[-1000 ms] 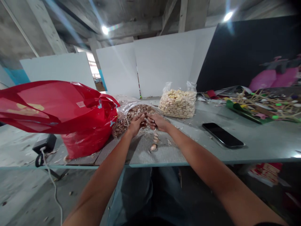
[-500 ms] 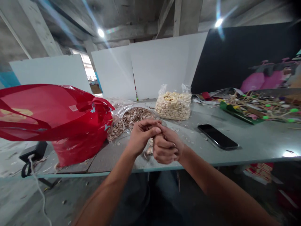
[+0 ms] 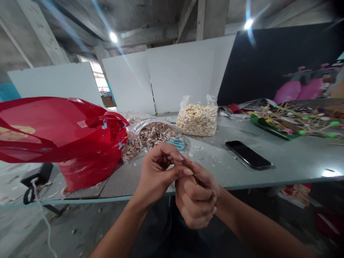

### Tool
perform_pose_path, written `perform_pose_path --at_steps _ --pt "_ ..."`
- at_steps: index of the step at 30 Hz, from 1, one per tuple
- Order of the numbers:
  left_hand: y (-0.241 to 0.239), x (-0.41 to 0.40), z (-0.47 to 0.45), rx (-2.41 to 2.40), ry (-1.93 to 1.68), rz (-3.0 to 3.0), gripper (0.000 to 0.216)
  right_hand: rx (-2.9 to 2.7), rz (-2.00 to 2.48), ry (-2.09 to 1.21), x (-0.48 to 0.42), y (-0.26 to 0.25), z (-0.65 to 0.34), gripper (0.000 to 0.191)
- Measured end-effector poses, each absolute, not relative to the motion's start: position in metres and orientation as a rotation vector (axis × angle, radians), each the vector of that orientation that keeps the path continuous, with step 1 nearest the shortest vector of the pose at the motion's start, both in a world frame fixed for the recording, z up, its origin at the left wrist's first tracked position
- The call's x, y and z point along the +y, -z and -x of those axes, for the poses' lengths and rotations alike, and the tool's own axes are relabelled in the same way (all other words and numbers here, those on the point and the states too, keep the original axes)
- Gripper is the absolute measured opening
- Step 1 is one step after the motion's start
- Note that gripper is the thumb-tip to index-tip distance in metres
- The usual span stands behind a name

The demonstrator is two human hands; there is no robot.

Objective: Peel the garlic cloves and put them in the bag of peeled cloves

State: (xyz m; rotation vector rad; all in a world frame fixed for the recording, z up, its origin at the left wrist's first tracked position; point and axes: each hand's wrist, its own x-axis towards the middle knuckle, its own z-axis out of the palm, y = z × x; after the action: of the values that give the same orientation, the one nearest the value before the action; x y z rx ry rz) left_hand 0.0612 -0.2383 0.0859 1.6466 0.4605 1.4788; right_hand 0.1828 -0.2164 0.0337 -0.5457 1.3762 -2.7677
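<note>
My left hand (image 3: 156,173) and my right hand (image 3: 196,200) meet over the front edge of the table. The left thumb and fingers pinch at the top of the right fist, whose fingers are curled in. Whatever sits between the fingertips is too small and covered to make out. Just beyond them, blue-handled scissors (image 3: 177,144) lie against a heap of dry brown garlic skins (image 3: 153,134) in an opened clear plastic bag. Farther back stands a clear bag of peeled garlic cloves (image 3: 197,120).
A large red plastic bag (image 3: 94,168) fills the left side of the table. To the right lies a black phone (image 3: 248,154). Behind it, sticks with coloured tips (image 3: 303,120) are piled up. A black box with a white cable (image 3: 37,175) is at the left edge.
Both hands have come down and closer to me, past the table edge, still joined. The blue-handled scissors now show behind them. The cloves seen under the hands before are now hidden.
</note>
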Motion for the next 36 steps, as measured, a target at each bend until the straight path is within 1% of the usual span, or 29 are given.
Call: perform_pose_path --at_steps 2,4,5,7,9,11,12,16,19,25,29,33,36 --pt "-0.089 -0.243 -0.059 0.47 -1.495 -1.717 0.025 1.465 0.607 2.793 -0.223 -0.038 -0.184 0.074" --pt "-0.092 -0.248 -0.056 0.506 -1.522 -1.793 0.02 1.631 0.589 2.935 -0.231 -0.046 -0.186 0.07" --pt "-0.093 -0.25 -0.054 0.543 -1.546 -1.826 0.017 1.748 0.497 3.042 -0.236 -0.05 -0.187 0.066" --pt "-0.095 -0.253 -0.05 0.634 -1.609 -1.874 0.011 1.993 0.119 3.255 -0.246 -0.06 -0.188 0.055" --pt "-0.096 -0.256 -0.046 0.683 -1.66 -1.906 0.011 2.085 -0.205 3.386 -0.256 -0.068 -0.187 0.041" --pt "-0.095 -0.26 -0.044 0.682 -1.674 -1.948 0.011 2.011 -0.333 3.512 -0.263 -0.073 -0.186 0.029" --pt "-0.094 -0.262 -0.044 0.675 -1.674 -1.975 0.01 1.936 -0.352 3.579 -0.265 -0.073 -0.185 0.027" --pt "-0.09 -0.27 -0.046 0.651 -1.744 -2.068 0.007 1.57 -0.289 3.767 -0.274 -0.07 -0.179 0.028" --pt "-0.089 -0.276 -0.047 0.66 -1.801 -2.1 0.008 1.33 -0.104 3.786 -0.279 -0.067 -0.175 0.028" --pt "-0.092 -0.29 -0.045 0.674 -1.784 -2.1 0.01 1.084 0.228 3.662 -0.288 -0.063 -0.172 0.03" --pt "-0.094 -0.296 -0.044 0.686 -1.754 -2.118 0.013 1.125 0.298 3.59 -0.291 -0.062 -0.171 0.035" --pt "-0.095 -0.299 -0.043 0.666 -1.759 -2.15 0.014 1.181 0.381 3.538 -0.294 -0.063 -0.172 0.035" --pt "-0.096 -0.298 -0.042 0.653 -1.735 -2.157 0.01 1.201 0.35 3.51 -0.295 -0.063 -0.172 0.038"
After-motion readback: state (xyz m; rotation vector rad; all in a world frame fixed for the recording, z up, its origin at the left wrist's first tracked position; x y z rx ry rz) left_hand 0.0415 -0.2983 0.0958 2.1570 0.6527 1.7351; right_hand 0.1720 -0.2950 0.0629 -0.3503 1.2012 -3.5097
